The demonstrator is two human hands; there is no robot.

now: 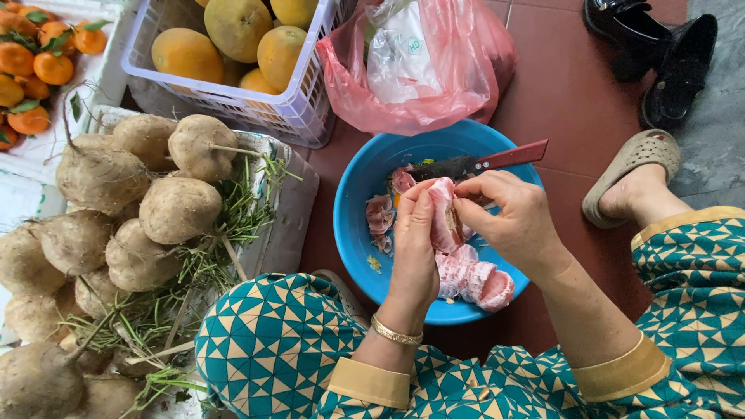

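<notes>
Both my hands meet over a blue bowl (353,225) on the red floor. My left hand (413,244) and my right hand (512,221) pinch the same pink pomelo segment (444,213), its membrane partly pulled back. Several peeled pink segments (473,279) lie in the bowl below, and scraps of pink skin (380,217) lie at its left side. A knife with a dark blade and red handle (504,159) rests across the bowl's far rim. A gold bangle sits on my left wrist.
A pile of brown jicama roots (140,202) with green stems lies at the left. A white crate of yellow pomelos (233,46), small oranges (35,62), a pink plastic bag (419,70), black shoes (660,46) and my sandalled foot (636,174) surround the bowl.
</notes>
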